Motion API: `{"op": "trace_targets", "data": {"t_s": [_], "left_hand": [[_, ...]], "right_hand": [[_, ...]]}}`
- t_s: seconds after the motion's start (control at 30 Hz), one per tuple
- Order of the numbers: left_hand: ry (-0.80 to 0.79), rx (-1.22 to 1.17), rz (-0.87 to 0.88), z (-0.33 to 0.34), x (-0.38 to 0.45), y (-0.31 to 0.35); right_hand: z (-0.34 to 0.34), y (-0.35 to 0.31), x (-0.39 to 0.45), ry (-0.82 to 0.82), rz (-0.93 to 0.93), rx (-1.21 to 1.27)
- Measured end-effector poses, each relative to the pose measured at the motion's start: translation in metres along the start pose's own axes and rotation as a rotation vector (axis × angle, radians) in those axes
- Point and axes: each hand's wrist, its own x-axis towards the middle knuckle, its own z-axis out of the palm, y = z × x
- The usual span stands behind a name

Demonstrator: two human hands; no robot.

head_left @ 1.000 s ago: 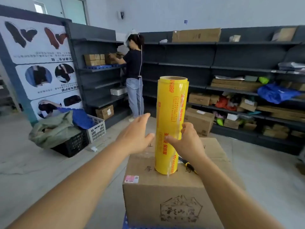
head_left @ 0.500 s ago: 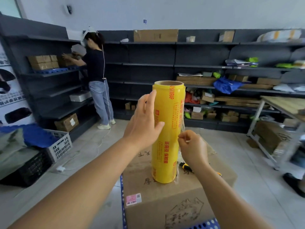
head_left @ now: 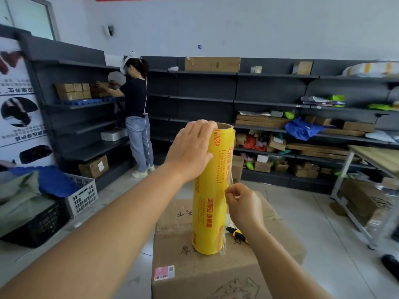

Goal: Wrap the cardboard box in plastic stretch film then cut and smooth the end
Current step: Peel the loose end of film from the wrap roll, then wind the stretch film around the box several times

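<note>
A tall yellow roll of stretch film [head_left: 212,197] stands upright on top of the brown cardboard box [head_left: 194,272] in front of me. My left hand [head_left: 190,152] grips the roll near its top rim. My right hand [head_left: 243,203] pinches the loose clear edge of the film at the roll's right side, about halfway up. A yellow and black utility knife [head_left: 237,234] lies on the box top just right of the roll, partly hidden behind my right wrist.
Dark shelving [head_left: 269,100] with boxes and bags lines the back wall. A person [head_left: 137,113] stands at the left shelves. A white crate [head_left: 83,195] and a black crate [head_left: 41,225] sit on the floor at left. A metal-framed table [head_left: 375,160] stands at right.
My left hand has closed onto the roll and slid up to its top rim. My right hand keeps pinching the film edge. The view has swung slightly left and upward.
</note>
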Motion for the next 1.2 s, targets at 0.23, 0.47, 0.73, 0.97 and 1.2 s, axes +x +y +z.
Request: {"op": "trace_targets", "data": {"t_s": [0.23, 0.47, 0.73, 0.97, 1.2], "left_hand": [[-0.141, 0.032, 0.024, -0.027, 0.01, 0.005], [-0.072, -0.058, 0.082, -0.059, -0.036, 0.025], [0.127, 0.049, 0.057, -0.129, -0.11, 0.0], [0.146, 0.103, 0.066, -0.192, -0.186, -0.051], [0.049, 0.026, 0.011, -0.196, -0.253, -0.093]], "right_hand": [[0.0, 0.007, -0.007, 0.017, -0.001, 0.077], [0.002, -0.004, -0.031, 0.036, -0.022, 0.145], [0.029, -0.062, -0.093, 0.037, -0.142, 0.246], [0.099, -0.113, -0.179, -0.023, -0.174, 0.286], [0.16, -0.109, -0.237, -0.088, -0.075, 0.251]]}}
